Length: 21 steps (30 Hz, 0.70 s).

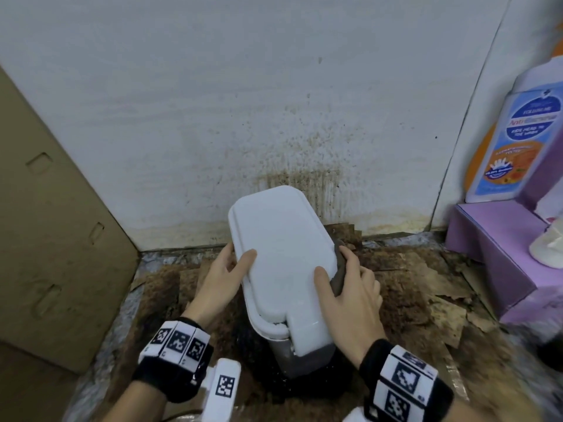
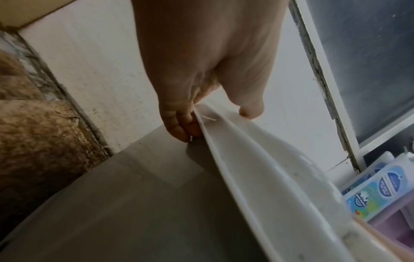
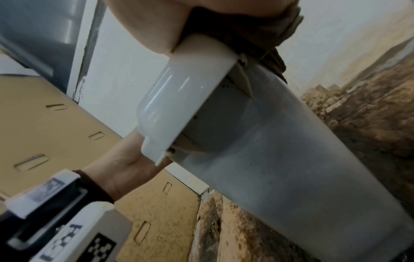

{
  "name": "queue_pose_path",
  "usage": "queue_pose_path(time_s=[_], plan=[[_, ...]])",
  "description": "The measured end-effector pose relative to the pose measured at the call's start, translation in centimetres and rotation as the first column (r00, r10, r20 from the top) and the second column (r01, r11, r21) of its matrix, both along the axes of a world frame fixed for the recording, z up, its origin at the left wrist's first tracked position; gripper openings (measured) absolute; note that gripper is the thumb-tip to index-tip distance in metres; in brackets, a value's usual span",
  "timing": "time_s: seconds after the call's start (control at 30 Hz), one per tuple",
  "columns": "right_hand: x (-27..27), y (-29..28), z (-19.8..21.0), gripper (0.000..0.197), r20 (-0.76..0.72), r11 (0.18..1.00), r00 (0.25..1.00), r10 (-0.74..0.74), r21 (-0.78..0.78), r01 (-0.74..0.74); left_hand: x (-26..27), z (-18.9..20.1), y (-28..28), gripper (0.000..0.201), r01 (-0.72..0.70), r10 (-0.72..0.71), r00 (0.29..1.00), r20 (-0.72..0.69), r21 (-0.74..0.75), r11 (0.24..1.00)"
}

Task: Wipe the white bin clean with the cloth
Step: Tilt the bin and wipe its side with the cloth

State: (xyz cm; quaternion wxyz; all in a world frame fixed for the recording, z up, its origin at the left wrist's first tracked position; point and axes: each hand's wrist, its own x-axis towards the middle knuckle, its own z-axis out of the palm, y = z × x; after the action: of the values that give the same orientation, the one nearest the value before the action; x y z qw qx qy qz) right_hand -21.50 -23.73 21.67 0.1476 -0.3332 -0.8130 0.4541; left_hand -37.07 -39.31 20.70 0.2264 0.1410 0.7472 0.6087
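The white bin (image 1: 283, 254) stands on the dirty floor by the wall, lid closed, its grey body (image 3: 280, 150) below the white lid (image 2: 257, 159). My left hand (image 1: 234, 266) grips the lid's left edge, thumb on top and fingers (image 2: 181, 127) curled under the rim. My right hand (image 1: 344, 287) holds the lid's right edge, thumb on top, with a dark brown cloth (image 1: 339, 269) pressed between its fingers and the bin's side. The same cloth (image 3: 257, 35) is bunched under that palm against the rim in the right wrist view.
A brown cardboard panel (image 1: 51, 226) leans at the left. A purple box (image 1: 499, 257) with a soap bottle (image 1: 518, 141) stands at the right. The white wall (image 1: 274, 102) behind is spattered brown, and torn stained cardboard (image 1: 426, 293) covers the floor.
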Motion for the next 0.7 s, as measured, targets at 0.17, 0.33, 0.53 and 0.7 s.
queue_pose_path(time_s=[0.17,0.33,0.53,0.7], plan=[[-0.9,1.6,-0.5,0.058,-0.020,0.993,0.999,0.032,-0.110,-0.034,0.9,0.1,0.1,0.035,-0.024,0.024,1.000,-0.002,0.014,1.000],[-2.6,4.3,0.0,0.066,-0.106,0.970,0.984,0.143,-0.183,-0.161,2.7,0.0,0.3,0.065,-0.124,0.124,0.992,-0.026,0.019,0.992],[-3.6,5.6,0.5,0.073,-0.093,0.925,0.954,0.284,-0.236,-0.299,4.3,-0.4,0.1,0.094,-0.146,0.143,0.989,-0.041,-0.078,0.986],[-3.5,5.6,0.5,0.084,-0.044,0.940,0.955,0.293,-0.172,-0.296,4.5,-0.9,0.7,0.084,-0.136,0.112,0.976,-0.189,-0.118,0.984]])
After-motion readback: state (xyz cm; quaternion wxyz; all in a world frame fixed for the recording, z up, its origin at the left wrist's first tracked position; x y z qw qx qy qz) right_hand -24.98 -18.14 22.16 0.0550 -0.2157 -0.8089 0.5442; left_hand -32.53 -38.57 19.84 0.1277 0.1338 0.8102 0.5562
